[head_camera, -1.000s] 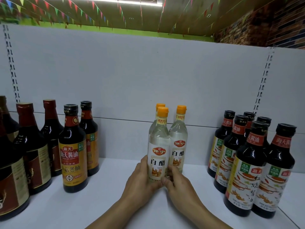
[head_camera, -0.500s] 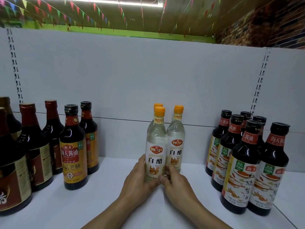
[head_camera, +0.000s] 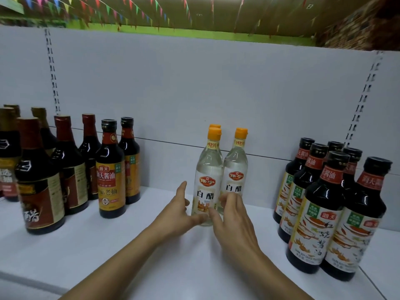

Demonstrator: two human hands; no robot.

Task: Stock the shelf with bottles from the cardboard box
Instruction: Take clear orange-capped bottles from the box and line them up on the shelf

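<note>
Front white vinegar bottle (head_camera: 207, 187): likely full, weighty, slick (glass or plastic, unclear); grasp mid-body. Its left hand (head_camera: 175, 215) fingers spread, thumb touching; right hand (head_camera: 233, 215) loosely curled, grip unclear.

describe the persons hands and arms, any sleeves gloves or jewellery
The left hand and the right hand are bare, with no gloves. The left forearm and the right forearm are uncovered down to the frame's edge, with no sleeve or cuff showing. No watch, bracelet or ring is visible. The nails look short, but the picture is too soft to tell whether they are polished.
</note>
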